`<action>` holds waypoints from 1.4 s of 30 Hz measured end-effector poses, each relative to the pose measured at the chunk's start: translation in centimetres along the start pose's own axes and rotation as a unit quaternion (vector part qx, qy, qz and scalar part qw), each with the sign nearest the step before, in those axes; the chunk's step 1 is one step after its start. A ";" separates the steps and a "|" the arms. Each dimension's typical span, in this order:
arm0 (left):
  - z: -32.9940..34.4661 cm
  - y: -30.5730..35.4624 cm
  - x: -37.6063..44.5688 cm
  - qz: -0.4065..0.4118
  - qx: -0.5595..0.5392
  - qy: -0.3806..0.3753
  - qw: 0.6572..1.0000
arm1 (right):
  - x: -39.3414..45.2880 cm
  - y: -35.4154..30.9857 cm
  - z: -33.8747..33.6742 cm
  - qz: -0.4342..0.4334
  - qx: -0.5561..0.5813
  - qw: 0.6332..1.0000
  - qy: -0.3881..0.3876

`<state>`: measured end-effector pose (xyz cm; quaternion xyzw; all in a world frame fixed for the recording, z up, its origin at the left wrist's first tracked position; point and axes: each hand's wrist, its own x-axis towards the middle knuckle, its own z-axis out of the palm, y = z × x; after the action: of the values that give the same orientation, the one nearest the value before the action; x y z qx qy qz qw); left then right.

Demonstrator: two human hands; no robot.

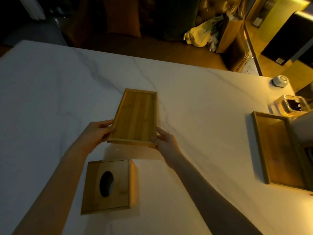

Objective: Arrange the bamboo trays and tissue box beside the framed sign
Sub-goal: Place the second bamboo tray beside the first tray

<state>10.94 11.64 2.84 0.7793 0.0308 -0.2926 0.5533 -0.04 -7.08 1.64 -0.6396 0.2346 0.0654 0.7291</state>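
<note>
A narrow bamboo tray (135, 117) is in the middle of the white marble table (50, 92), held at its near end by both hands. My left hand (94, 134) grips its near left corner and my right hand (166, 141) grips its near right corner. Whether the tray touches the table I cannot tell. A square bamboo tissue box (108, 185) with an oval slot stands on the table just below the tray, between my forearms. A second, larger bamboo tray (279, 150) lies at the right edge. No framed sign shows clearly; a pale object overlaps that tray's right side.
A glass jar with dark contents (289, 106) and a small white faceted object (280, 80) stand at the table's far right. Beyond the far edge are a dark sofa, a yellow bag (198, 35) and a paper bag on the floor.
</note>
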 end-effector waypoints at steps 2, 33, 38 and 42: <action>0.9 0.8 -0.9 0.014 -0.005 -0.003 1.000 | -0.8 -0.8 -1.2 -0.005 0.006 1.000 -0.003; 28.0 3.9 -8.0 0.148 0.056 -0.102 0.982 | -15.0 2.9 -24.9 -0.019 -0.026 0.981 0.189; 30.4 2.9 -6.9 0.111 0.064 -0.092 0.987 | -14.6 4.4 -26.9 0.010 -0.030 0.981 0.189; 32.3 2.4 -5.9 0.103 0.072 -0.088 0.988 | -13.6 5.2 -28.4 0.021 -0.030 0.981 0.189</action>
<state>-6.66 -16.06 0.82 0.7870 -0.1197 -0.3031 0.5238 -21.42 -30.78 0.71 -0.6571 0.3798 -0.0343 0.6503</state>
